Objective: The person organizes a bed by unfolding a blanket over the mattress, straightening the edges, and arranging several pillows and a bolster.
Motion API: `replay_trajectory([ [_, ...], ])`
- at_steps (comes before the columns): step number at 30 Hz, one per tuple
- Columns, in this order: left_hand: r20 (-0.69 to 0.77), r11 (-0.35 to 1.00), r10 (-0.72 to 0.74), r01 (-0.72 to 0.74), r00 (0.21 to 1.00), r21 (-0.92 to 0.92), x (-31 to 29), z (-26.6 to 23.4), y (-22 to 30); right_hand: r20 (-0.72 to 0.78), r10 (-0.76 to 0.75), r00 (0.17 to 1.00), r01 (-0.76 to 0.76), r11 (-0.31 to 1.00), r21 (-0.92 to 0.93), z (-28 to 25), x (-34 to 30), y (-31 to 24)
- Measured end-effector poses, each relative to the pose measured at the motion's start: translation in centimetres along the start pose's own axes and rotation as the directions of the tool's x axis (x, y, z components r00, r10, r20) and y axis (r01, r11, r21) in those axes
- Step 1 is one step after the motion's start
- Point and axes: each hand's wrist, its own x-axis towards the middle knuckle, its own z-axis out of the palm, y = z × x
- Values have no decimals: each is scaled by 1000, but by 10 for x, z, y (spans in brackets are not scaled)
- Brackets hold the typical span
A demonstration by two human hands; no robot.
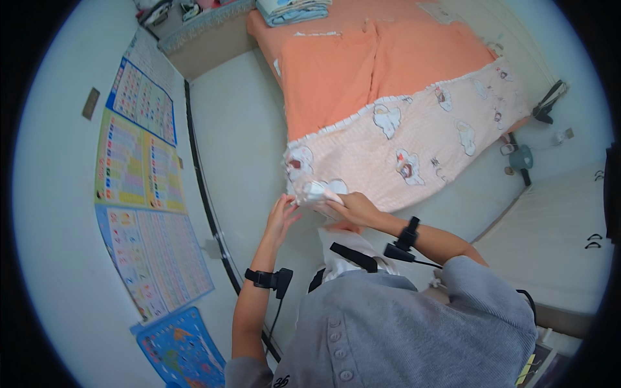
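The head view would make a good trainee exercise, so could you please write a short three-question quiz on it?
1. Which hand grips the bunched part of the patterned pink cover?
2. True or false: the folded stack lies on the far part of the orange-covered bed.
3. What hangs along the left wall?
A) Framed mirrors
B) Printed charts
C) Bookshelves

Key:
1. The right hand.
2. True.
3. B.
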Motion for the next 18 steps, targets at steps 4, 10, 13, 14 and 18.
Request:
replay_trajectory([
  [4, 123, 916, -360, 376, 925, -144, 49, -4, 27, 208, 61, 976, -73, 996, 49, -49, 7, -10],
  [10, 248, 824, -516, 554, 820, -119, 152, 9, 38, 342, 266, 901, -413, 765, 494, -83, 10, -11],
  [13, 213, 867, -446, 478, 869, -137, 195, 17, 42, 345, 399, 849, -500, 400, 768, -78, -3, 12],
  [14, 196, 885, -405, 437, 893, -162, 213, 11, 42, 358, 416, 836, -452, 152, 879, -80, -5, 8],
  [18, 301, 823, -433, 509, 850, -252, 286, -14, 59, 380, 446, 810, -328, -192, 925, -70, -22, 4],
])
